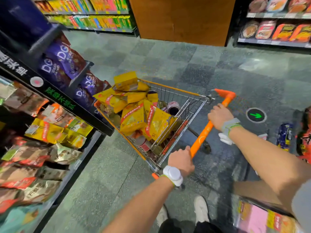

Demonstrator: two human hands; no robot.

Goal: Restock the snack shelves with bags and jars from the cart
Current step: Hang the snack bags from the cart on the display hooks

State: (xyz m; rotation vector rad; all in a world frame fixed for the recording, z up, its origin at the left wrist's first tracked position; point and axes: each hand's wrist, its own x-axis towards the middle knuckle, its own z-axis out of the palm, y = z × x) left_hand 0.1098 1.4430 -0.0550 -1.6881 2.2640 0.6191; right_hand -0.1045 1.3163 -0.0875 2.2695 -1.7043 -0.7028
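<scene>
Clenching round the orange handle (202,134) of the cart (176,96), the left grip (182,159) and right grip (218,116) hold it just beside the snack shelves (67,101). Yellow bags (134,121) heap inside, half burying a jar (173,107); whatever lies lower is hidden, and the shelf packs (42,132) are blurred.

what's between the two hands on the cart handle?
Head view: only a bare stretch of the orange handle, gripped by the left hand at its near end and the right hand further along.
</scene>
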